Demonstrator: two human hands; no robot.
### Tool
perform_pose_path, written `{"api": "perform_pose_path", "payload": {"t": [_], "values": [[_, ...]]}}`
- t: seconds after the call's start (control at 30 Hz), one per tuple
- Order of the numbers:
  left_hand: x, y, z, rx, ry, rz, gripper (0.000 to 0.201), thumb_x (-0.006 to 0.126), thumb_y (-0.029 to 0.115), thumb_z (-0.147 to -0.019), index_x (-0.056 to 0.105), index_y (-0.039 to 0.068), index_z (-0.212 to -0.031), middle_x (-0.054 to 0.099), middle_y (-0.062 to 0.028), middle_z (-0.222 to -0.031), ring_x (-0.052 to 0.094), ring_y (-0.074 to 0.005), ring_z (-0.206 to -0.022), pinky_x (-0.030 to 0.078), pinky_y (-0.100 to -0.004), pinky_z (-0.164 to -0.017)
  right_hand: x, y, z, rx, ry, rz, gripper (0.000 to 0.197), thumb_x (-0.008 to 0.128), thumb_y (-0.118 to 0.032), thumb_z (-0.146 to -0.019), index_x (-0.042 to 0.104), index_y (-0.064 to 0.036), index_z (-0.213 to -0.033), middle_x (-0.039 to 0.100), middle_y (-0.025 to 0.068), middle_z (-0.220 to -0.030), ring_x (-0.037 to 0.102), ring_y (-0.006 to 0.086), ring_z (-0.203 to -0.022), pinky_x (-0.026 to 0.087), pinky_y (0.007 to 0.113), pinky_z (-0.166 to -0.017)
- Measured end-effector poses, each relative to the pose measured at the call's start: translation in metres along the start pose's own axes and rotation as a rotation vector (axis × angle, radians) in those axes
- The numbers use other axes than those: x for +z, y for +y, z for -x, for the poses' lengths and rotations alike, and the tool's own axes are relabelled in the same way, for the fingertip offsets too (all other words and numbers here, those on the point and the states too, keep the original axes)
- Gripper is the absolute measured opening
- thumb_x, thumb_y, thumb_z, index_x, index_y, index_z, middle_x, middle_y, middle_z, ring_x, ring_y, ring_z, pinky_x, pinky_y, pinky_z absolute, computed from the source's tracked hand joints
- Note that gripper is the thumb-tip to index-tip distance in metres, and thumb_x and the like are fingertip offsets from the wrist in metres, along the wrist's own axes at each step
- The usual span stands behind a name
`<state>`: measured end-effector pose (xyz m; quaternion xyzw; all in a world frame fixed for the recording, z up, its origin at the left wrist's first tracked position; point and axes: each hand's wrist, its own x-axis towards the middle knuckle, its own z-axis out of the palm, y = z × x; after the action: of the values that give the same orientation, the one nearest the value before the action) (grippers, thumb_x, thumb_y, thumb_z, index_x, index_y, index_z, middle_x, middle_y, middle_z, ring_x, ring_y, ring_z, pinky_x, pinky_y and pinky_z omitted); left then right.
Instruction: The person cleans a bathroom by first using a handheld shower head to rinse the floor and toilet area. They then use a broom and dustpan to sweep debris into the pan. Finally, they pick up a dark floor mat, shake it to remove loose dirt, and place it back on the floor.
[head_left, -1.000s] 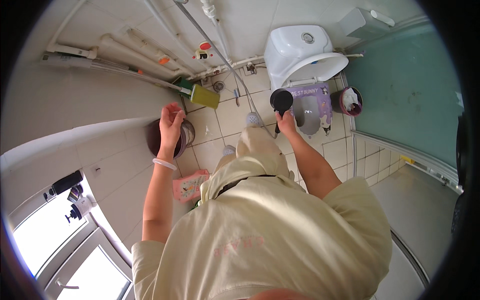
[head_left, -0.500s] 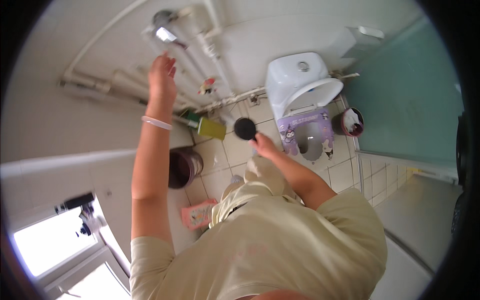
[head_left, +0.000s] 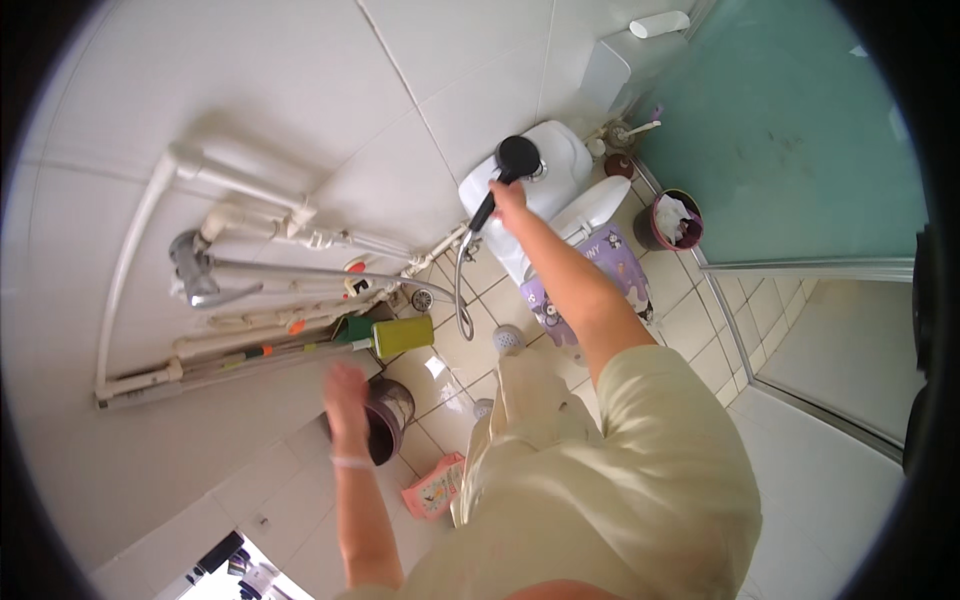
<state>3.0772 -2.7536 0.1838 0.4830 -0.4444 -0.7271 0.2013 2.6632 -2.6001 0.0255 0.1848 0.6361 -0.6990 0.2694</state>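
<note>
A black handheld shower head [head_left: 517, 157] is in the grip of my right hand [head_left: 510, 203], closed round its handle. The round head shows over the white toilet tank [head_left: 566, 150]. From the handle's lower end a metal hose [head_left: 380, 277] loops low and runs back to the wall-mounted mixer tap [head_left: 192, 268] on the left. My left hand [head_left: 347, 400] is beside the dark bucket [head_left: 392, 415] and apart from the tap; motion smears its fingers. The tap's lever [head_left: 226, 296] sticks out to the right.
A purple patterned mat [head_left: 600, 270] lies at the toilet's base, near a bin with white paper [head_left: 650, 225]. White pipes [head_left: 135, 260] line the left wall. A yellow-green mop head [head_left: 403, 337] and a pink packet [head_left: 434, 487] are lower down. Frosted glass [head_left: 790, 130] stands at right.
My left hand has dropped away from the tap toward the bucket. My right hand has lifted the shower head from above the floor to the toilet tank. The view has shifted.
</note>
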Motion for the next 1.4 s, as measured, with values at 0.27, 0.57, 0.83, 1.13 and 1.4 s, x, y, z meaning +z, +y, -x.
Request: {"api": "perform_pose_path", "payload": {"t": [0.27,0.57,0.83,1.13,1.4], "values": [[-0.156,-0.249,0.201,-0.867,0.087,-0.535,0.02,0.049,0.03,-0.081,0.053,0.01,-0.08,0.051,-0.0009,-0.068,0.049,-0.0163,-0.058,0.039,-0.029,-0.049,-0.027,-0.057,-0.11,-0.059,0.24,-0.137,0.028,0.058,-0.012,-0.069,0.045,-0.0069,-0.093,0.048,0.008,-0.08,0.048,0.0181,-0.061,0.04,0.033,-0.049],[-0.163,-0.206,0.132,0.283,-0.81,-2.06,0.019,0.053,0.024,-0.076,0.056,0.005,-0.075,0.06,-0.0078,-0.077,0.055,-0.0211,-0.063,0.042,-0.0327,-0.052,-0.106,0.041,0.135,-0.052,-0.59,0.082,0.013,0.056,-0.017,-0.072,0.056,-0.0082,-0.063,0.059,0.0036,-0.063,0.054,0.0118,-0.052,0.044,0.028,-0.044],[0.082,-0.198,0.064,-0.151,-0.453,-0.632,0.007,0.049,0.012,-0.08,0.052,0.007,-0.083,0.055,-0.0041,-0.067,0.053,-0.0128,-0.055,0.038,-0.0219,-0.042,-0.509,0.317,0.354,0.493,0.292,1.02,0.027,0.056,-0.027,-0.072,0.063,-0.0038,-0.084,0.062,0.0122,-0.084,0.059,0.0281,-0.08,0.044,0.039,-0.066],[0.156,-0.37,0.202,-0.46,-1.062,-0.889,0.018,0.05,0.015,-0.083,0.053,0.005,-0.098,0.06,-0.0056,-0.079,0.06,-0.0145,-0.063,0.043,-0.021,-0.048,-0.771,0.31,0.546,0.739,0.746,0.34,0.015,0.052,-0.014,-0.078,0.059,-0.0013,-0.081,0.062,0.0142,-0.076,0.061,0.0244,-0.062,0.049,0.038,-0.05],[0.324,-0.478,0.375,-0.465,-1.439,-1.344,0.032,0.057,0.021,-0.079,0.052,0.001,-0.103,0.06,-0.0076,-0.086,0.061,-0.0187,-0.076,0.047,-0.0288,-0.058,-0.829,0.337,0.538,0.291,0.371,0.608,0.028,0.057,-0.031,-0.075,0.062,-0.0093,-0.092,0.064,0.0081,-0.079,0.062,0.0191,-0.069,0.051,0.033,-0.058]]}}
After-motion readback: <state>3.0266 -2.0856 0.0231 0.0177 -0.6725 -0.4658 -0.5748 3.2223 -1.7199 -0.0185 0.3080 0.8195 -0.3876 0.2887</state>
